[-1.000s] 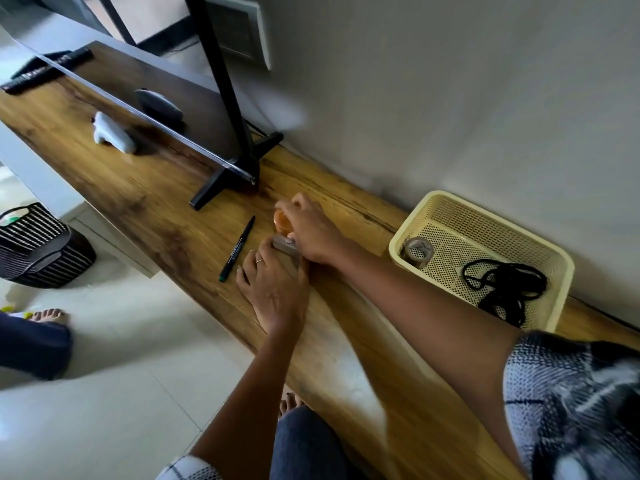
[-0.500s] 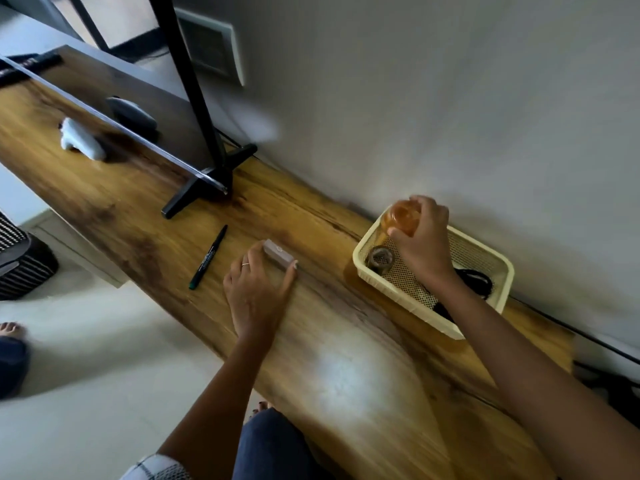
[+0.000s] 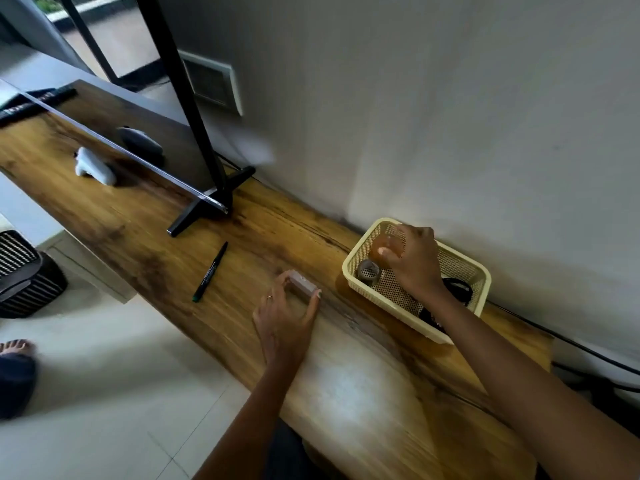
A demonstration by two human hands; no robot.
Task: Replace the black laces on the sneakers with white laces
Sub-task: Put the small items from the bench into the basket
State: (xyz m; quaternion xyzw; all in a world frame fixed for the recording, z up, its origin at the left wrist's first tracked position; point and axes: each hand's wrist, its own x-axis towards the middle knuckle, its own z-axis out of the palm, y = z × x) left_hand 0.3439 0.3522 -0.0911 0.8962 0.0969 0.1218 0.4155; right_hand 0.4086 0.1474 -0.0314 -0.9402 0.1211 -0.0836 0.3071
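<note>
My right hand [image 3: 414,263] grips a small orange translucent object [image 3: 386,245] inside the cream mesh basket [image 3: 479,301] by the wall. Black laces [image 3: 457,291] lie in the basket, partly hidden by my wrist, and a small grey roll [image 3: 367,271] sits in its near corner. My left hand [image 3: 285,315] holds a small grey block [image 3: 303,285] on the wooden shelf [image 3: 346,393], thumb and fingers at its ends. No sneakers or white laces show.
A black pen with a green tip [image 3: 210,271] lies left of my left hand. A screen's black stand [image 3: 207,209] rests farther left, with a white controller [image 3: 95,168] and remotes [image 3: 34,102] beyond. A black striped bin [image 3: 24,275] stands on the floor. A cable [image 3: 588,351] runs along the wall.
My right hand carried the orange object from beside my left hand over to the basket and has lowered it inside. My left hand has closed on the grey block.
</note>
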